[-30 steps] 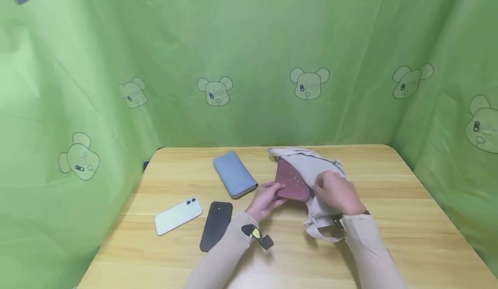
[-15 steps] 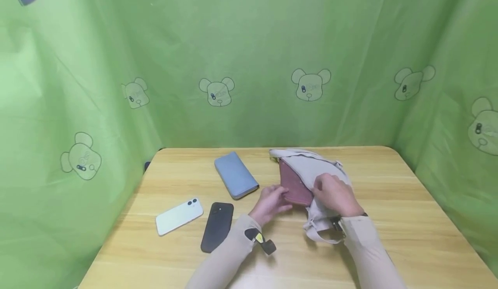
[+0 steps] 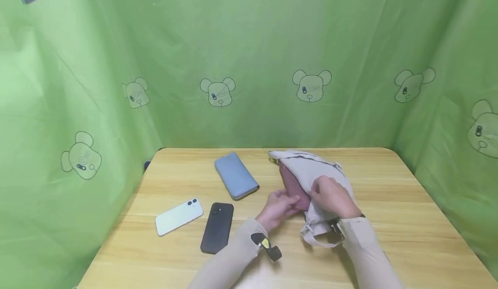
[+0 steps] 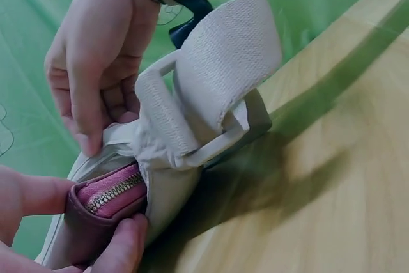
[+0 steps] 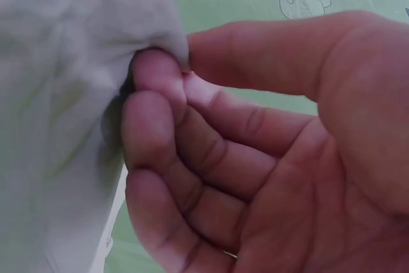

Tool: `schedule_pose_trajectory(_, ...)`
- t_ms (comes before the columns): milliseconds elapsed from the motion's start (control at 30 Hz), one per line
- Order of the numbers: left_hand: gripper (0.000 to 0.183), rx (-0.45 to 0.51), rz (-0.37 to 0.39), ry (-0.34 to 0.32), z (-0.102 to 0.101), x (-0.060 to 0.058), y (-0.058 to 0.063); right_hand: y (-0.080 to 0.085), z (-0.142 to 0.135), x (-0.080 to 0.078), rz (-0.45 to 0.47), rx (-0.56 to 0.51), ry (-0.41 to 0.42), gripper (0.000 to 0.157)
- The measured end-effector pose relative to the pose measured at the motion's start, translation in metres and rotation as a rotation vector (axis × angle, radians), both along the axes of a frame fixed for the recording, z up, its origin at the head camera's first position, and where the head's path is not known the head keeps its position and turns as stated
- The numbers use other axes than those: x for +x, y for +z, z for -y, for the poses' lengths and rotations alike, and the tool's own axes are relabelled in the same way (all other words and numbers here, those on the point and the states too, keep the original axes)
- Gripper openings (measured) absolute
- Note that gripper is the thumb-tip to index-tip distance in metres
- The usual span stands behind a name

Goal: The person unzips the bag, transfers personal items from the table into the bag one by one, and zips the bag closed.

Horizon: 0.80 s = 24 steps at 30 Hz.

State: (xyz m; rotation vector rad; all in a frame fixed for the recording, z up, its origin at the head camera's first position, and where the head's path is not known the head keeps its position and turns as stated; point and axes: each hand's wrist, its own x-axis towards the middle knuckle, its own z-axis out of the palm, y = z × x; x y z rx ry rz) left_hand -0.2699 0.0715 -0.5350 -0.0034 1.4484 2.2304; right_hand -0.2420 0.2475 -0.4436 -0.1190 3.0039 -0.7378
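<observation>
A dusky-pink zip wallet sits partly inside a pale grey fabric bag on the table, its outer edge showing at the bag's mouth. My left hand pinches the wallet's near end between thumb and fingers. In the left wrist view, the wallet shows its gold-toothed zipper, and the bag's webbing strap loops up beside it. My right hand grips the bag's opening edge; in the right wrist view the thumb and index finger pinch the fabric. The wallet's far part is hidden in the bag.
A blue zip wallet lies left of the bag. Further left and nearer are a white phone and a black phone, the latter close to my left sleeve. Green curtains surround the wooden table.
The pink wallet has gone deeper into the bag, so less of it shows. My left hand has moved right with it, while the right hand stays at the bag's edge.
</observation>
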Motion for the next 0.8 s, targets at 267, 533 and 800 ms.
schedule_pose_trajectory(267, 0.051, -0.009, -0.004, 0.007, -0.006, 0.006, -0.002, -0.003, 0.004, 0.001, -0.014, 0.079, -0.06, 0.016)
schedule_pose_trajectory(533, 0.059, -0.052, -0.009, 0.011, -0.009, 0.01, -0.001, -0.009, 0.012, 0.0, -0.08, 0.159, -0.081, 0.023)
schedule_pose_trajectory(800, 0.055, -0.116, -0.002, -0.034, 0.0, 0.007, 0.005, -0.008, 0.008, -0.001, -0.113, 0.151, -0.062, 0.024)
